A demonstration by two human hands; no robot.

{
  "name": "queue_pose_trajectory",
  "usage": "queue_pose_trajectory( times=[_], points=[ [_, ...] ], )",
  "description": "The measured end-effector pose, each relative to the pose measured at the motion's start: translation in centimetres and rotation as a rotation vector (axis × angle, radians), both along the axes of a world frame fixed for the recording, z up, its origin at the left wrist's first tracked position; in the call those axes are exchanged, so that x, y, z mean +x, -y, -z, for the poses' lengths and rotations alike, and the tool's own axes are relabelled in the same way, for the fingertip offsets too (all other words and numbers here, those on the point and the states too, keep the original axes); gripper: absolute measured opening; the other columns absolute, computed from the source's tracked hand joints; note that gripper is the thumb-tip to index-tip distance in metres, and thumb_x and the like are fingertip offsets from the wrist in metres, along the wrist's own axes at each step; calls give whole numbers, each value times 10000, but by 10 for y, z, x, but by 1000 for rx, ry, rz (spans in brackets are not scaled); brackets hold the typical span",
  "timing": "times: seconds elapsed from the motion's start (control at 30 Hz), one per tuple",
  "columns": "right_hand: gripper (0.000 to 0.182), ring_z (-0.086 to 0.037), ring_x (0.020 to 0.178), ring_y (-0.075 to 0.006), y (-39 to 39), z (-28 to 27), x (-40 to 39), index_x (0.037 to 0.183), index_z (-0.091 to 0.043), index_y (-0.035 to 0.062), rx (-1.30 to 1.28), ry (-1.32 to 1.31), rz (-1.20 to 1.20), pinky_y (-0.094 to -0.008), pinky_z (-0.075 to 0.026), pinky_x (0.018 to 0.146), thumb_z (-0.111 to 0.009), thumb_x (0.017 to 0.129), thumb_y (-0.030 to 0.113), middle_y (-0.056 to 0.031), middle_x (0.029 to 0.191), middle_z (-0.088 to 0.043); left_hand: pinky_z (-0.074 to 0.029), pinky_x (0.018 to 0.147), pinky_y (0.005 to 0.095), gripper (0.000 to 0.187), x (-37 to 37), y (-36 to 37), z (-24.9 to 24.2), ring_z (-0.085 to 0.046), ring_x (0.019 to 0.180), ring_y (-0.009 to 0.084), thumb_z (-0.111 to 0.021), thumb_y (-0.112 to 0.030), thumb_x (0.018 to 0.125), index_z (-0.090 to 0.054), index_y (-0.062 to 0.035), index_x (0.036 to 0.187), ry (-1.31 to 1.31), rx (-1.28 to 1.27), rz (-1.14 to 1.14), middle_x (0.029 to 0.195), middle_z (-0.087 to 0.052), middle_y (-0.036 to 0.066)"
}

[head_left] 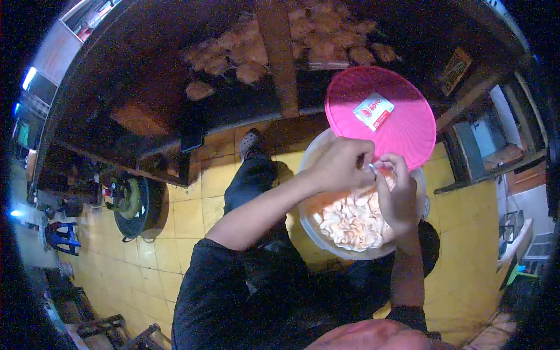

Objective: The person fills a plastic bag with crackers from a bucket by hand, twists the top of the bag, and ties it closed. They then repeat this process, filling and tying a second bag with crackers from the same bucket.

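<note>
My left hand [344,166] and my right hand [399,195] meet above a large translucent tub [312,233]. The fingers of both hands are closed in a pinch around a small white piece [373,167], too small to name. Beneath them, pale curled chip-like pieces [353,224] fill much of the tub. A round pink lid [402,131] with a white and red label [374,112] leans at the tub's far side, just beyond my fingers. My hands hide part of the tub's far rim and contents.
A dark wooden table or shelf [233,111] spans the far side, with several brownish flat round pieces [251,71] on it. A dark basin [143,216] holding a green gas cylinder [131,198] stands left on the yellow tiled floor [210,216]. A blue stool [65,239] is farther left.
</note>
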State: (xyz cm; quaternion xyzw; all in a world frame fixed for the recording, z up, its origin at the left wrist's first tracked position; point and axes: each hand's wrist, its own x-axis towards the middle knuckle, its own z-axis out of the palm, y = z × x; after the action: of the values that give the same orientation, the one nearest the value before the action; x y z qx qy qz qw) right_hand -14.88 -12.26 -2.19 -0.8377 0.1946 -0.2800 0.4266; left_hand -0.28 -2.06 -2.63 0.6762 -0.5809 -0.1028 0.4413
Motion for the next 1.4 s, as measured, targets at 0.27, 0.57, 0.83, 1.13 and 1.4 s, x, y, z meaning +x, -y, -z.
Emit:
queue_pose_trajectory(
  times=[0.27,0.57,0.83,1.13,1.4],
  points=[
    [147,-613,928,-341,8,13,3,968,-653,18,-651,-59,9,-444,-459,911,-585,846,66,-156,933,-654,-506,654,266,83,-2,3,1,-607,672,88,-672,-66,746,-660,-49,826,-351,-106,-82,700,-634,30],
    [123,-585,803,-366,4,10,8,866,-638,9,-515,-155,18,-470,-453,776,-581,863,118,-167,782,-607,-540,687,287,124,-4,1,5,-679,720,138,-709,-42,777,-732,-64,897,-300,-96,-111,773,-713,62],
    [122,-605,764,-365,7,12,8,813,-627,7,-426,-100,2,-461,-459,750,-581,844,115,-177,767,-619,-537,726,313,206,-5,2,22,-693,763,190,-668,-23,788,-736,-32,982,-341,-125,-66,833,-721,129],
    [106,-620,722,-353,9,8,7,825,-627,-11,-221,-108,-46,-433,-485,673,-593,785,81,-178,757,-618,-521,783,305,184,-11,-9,16,-672,830,194,-665,-50,831,-740,-51,999,-336,-118,-66,899,-722,100],
    [106,-629,699,-350,10,8,7,845,-654,-24,-290,-5,-140,-421,-491,668,-613,816,69,-184,754,-628,-526,799,280,178,-5,-11,22,-660,807,128,-687,-40,824,-739,-43,994,-542,-32,-93,885,-732,73]
  ],
)
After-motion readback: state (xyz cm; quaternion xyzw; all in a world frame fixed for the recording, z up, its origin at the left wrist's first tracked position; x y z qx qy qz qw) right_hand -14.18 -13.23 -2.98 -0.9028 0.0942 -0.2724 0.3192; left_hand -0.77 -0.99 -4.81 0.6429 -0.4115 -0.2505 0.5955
